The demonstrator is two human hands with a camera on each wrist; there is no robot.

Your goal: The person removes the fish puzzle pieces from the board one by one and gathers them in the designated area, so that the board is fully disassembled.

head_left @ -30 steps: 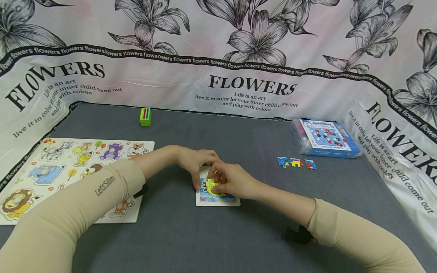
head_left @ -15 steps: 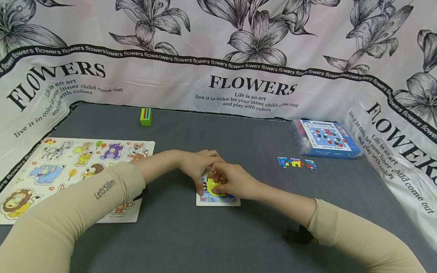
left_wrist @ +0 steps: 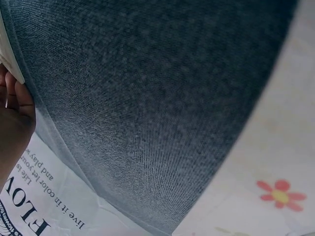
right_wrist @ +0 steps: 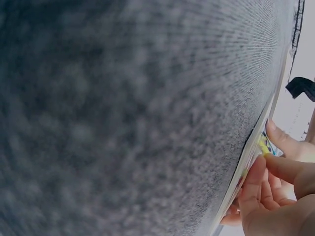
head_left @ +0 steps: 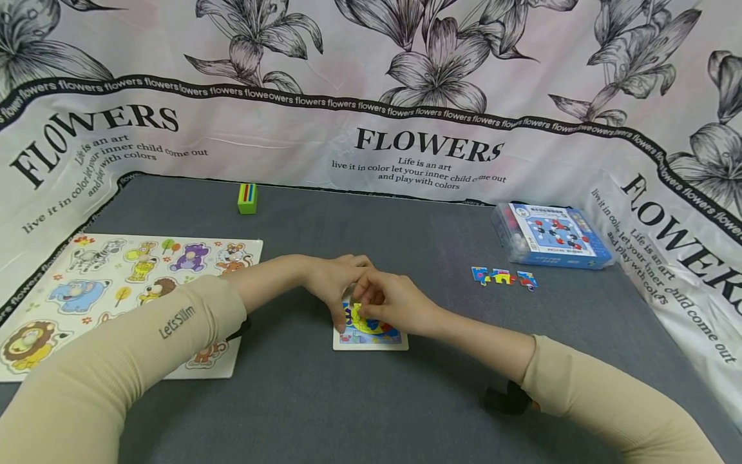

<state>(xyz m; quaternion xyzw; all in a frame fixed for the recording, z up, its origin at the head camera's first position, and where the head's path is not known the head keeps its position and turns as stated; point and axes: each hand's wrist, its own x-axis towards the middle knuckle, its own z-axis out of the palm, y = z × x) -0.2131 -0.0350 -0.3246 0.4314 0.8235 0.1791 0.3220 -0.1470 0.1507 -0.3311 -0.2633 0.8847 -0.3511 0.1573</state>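
Observation:
A small square puzzle board with a pale frame and a blue and yellow picture lies on the table in front of me. My left hand grips it, thumb over the picture's left side and fingers at the far edge. The left wrist view catches those fingers at the frame's edge. My right hand pinches a yellow puzzle piece between thumb and forefinger, low over the picture. In the right wrist view a bit of yellow shows at the fingertips. The hands hide the board's upper part.
Several loose puzzle pieces lie to the right, before a clear and blue plastic box. A large animal puzzle board lies left, partly under my left forearm. A small green block stands at the back left.
My left thumb has slid a little to the right over the picture. The right hand has risen slightly, uncovering more of the yellow picture. The board stays put.

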